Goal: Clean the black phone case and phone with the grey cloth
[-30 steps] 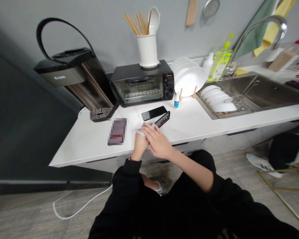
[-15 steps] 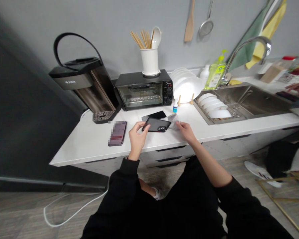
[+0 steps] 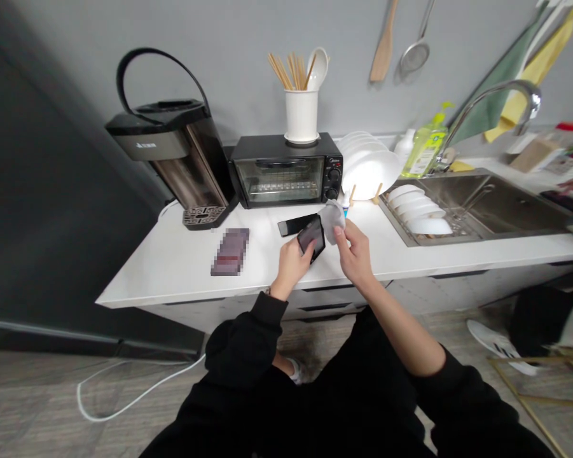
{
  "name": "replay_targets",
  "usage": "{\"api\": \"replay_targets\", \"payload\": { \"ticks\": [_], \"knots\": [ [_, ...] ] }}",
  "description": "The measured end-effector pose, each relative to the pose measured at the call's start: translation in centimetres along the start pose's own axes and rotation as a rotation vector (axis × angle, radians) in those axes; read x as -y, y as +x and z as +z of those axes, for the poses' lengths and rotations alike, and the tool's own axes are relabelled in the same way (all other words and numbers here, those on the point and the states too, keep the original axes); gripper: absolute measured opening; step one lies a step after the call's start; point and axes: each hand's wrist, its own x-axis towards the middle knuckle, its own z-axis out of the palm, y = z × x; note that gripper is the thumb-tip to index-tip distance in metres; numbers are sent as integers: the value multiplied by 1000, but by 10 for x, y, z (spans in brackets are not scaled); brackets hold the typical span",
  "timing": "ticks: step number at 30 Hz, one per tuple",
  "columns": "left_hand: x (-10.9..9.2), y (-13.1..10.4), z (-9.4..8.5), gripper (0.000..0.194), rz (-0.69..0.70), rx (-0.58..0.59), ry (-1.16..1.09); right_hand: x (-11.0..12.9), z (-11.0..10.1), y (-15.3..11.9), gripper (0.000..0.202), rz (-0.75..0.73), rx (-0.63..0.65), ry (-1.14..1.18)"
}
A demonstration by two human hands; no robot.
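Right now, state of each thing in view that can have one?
Left hand, holding phone or case.
Phone or case, tilted.
Right hand, pinching cloth.
Cloth, rumpled.
Black phone, flat.
Oven, door shut.
Dispenser, handle raised.
Cup, upright.
Plates, on edge.
Bowls, tilted.
Tap, no visible flow.

A white holder (image 3: 301,116) with chopsticks (image 3: 293,71) stands on the black oven (image 3: 281,173), white plates (image 3: 369,170) racked beside it.

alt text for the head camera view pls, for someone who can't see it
A left hand holds a dark phone case and a right hand a pale cloth over a white counter, before a toaster oven beside plates.
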Motion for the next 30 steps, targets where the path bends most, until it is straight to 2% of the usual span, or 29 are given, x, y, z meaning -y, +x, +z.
{"api": "replay_targets", "payload": {
  "ticks": [2, 4, 10, 14, 16, 20, 22, 26, 30],
  "knots": [
    [4, -2, 7, 27, -39, 60, 87, -2, 7, 1, 41, -78, 22, -68],
    [7, -4, 11, 33, -52, 66, 121, -6, 11, 3, 42, -111, 0, -143],
    [7, -2, 1, 28, -11, 99, 180, -13, 9, 10, 44, -123, -51, -210],
    [11, 0, 1, 27, 21, 111, 171, -10, 14, 11, 41, -186, 62, -268],
    [16, 1, 5, 27, 12, 126, 164, -8, 19, 8, 39, -265, 110, -307],
    [25, 2, 11, 16, -1, 175, 200, -9, 23, 8, 41, -416, 234, -358],
    [26, 2, 13, 16, -13, 186, 218, -13, 20, 13, 41, -415, 221, -379],
    [25, 1, 14, 25, -24, 169, 226, -17, 15, 19, 42, -318, 102, -411],
    [28, 1, 15, 19, -31, 173, 231, -10, 20, 16, 44, -449, 245, -375]
  ]
}}
